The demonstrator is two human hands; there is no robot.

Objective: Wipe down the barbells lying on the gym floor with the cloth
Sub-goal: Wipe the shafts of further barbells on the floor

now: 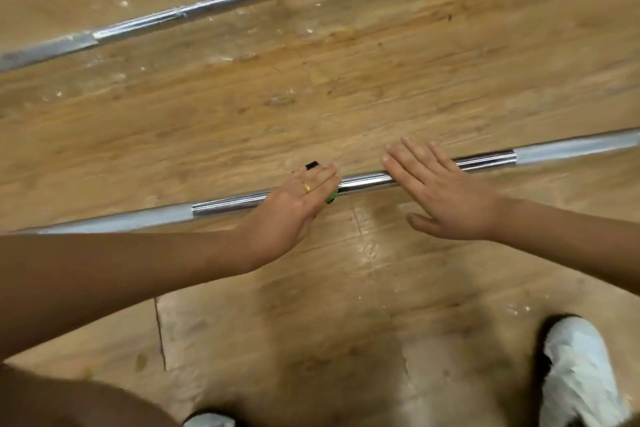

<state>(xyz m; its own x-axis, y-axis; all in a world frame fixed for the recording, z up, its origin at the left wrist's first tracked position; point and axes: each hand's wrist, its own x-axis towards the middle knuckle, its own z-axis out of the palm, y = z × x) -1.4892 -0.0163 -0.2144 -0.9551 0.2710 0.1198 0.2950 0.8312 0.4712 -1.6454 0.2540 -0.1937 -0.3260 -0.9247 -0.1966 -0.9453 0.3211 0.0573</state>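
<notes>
Your left hand, fingers pressed together, presses the green cloth down on the near barbell at the frame's centre, so it rubs the steel. Your right hand lies spread on the bar, probably against rolling. The second barbell waits in the upper left.

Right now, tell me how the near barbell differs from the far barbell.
The near barbell has the left hand and right hand on it; the far barbell is untouched. Green cloth shows against the near barbell, none at the far barbell. Both are chrome and lie on the wooden floor.
</notes>
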